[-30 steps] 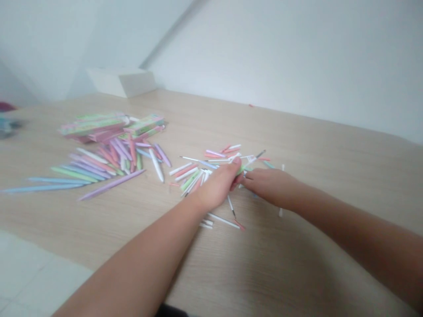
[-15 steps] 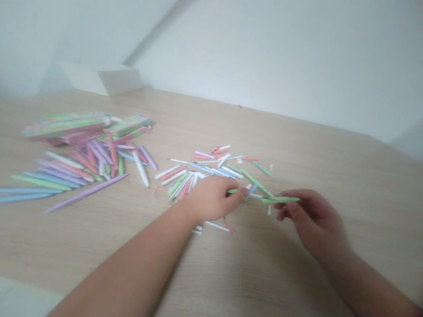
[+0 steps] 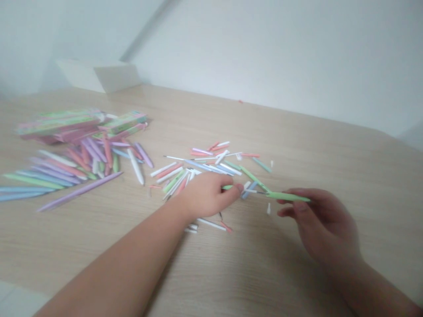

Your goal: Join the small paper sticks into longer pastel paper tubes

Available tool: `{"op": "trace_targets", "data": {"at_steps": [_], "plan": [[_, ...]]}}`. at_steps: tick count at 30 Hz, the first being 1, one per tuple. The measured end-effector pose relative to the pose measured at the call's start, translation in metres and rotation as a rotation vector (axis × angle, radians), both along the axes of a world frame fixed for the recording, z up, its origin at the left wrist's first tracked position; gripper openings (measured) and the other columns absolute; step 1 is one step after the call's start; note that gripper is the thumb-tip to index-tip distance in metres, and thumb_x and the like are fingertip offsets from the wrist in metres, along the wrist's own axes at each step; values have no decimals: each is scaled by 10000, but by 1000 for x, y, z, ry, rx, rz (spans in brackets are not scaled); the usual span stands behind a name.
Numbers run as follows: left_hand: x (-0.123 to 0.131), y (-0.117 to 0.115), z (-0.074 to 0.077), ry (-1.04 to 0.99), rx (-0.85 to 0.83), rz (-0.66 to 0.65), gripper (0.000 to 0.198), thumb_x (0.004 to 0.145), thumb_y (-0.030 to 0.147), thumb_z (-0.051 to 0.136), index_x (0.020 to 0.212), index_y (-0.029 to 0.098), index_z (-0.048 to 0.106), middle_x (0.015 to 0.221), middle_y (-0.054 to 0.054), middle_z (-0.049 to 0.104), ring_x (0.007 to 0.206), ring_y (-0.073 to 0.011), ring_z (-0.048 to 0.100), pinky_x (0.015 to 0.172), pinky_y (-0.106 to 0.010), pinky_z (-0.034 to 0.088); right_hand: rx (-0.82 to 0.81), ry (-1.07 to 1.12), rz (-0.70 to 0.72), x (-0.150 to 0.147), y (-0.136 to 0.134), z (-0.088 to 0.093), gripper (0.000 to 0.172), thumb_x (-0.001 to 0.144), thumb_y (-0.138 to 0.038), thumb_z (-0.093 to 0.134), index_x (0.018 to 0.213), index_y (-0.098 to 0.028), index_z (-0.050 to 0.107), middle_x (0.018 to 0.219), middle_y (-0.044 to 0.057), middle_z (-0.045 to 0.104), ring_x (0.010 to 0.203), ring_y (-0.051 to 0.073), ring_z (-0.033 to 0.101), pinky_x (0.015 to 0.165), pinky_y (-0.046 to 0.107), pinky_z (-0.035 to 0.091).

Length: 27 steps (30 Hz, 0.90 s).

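The left hand (image 3: 208, 193) is pinching a refill (image 3: 253, 191), the right hand (image 3: 325, 224) a green barrel (image 3: 287, 197).
Right of centre, the refill is pointing rightward at the barrel, nearly in line.

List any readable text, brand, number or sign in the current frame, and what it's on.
Readable text: none.
Printed boxes at left: colored printing, too blurred to read.
Green pen part in the right hand: no legible marking.
White box at the back: no text visible.
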<state>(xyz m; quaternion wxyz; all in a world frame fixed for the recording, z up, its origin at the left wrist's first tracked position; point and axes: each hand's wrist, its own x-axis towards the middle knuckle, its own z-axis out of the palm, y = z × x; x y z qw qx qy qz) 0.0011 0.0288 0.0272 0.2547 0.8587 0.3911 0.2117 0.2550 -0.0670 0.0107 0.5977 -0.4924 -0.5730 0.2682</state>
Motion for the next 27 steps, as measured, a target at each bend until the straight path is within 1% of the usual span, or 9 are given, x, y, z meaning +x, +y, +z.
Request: {"op": "trace_targets", "data": {"at_steps": [5, 10, 15, 23, 27], "plan": [[1, 0, -1, 5, -9, 10, 521, 1001, 585, 365, 722, 195, 566, 634, 19, 543, 622, -132, 481, 583, -296, 257, 14, 13, 2, -2, -2, 2, 149, 928, -227, 715, 1076, -238, 698, 1018, 41, 763, 750, 161, 757, 673, 282, 663], [1, 0, 0, -6, -12, 2, 513, 1006, 569, 364, 725, 194, 572, 641, 18, 554, 626, -132, 494, 584, -296, 259, 31, 50, -35, -2, -1, 1, 145, 927, -225, 716, 1072, -233, 703, 982, 36, 763, 746, 154, 754, 671, 270, 659], [0, -1, 0, -8, -20, 8, 522, 1002, 584, 363, 717, 196, 566, 629, 18, 546, 618, -135, 489, 580, -298, 254, 46, 73, -18, 0, 0, 0, 145, 916, -220, 725, 1060, -233, 709, 1029, 40, 755, 781, 166, 758, 679, 289, 663], [0, 0, 0, -6, -22, 9, 528, 1006, 578, 354, 711, 192, 559, 632, 13, 542, 624, -139, 486, 582, -302, 248, 75, 101, -49, 1, 0, 0, 155, 908, -221, 733, 1061, -228, 707, 1029, 41, 748, 812, 173, 758, 671, 287, 663], [0, 0, 0, 6, -13, 8, 540, 1007, 587, 340, 720, 192, 572, 643, 6, 550, 628, -144, 489, 583, -303, 248, 56, 56, -52, -1, 0, 1, 151, 911, -229, 731, 1058, -242, 701, 1041, 37, 749, 762, 168, 758, 652, 301, 669]]}}
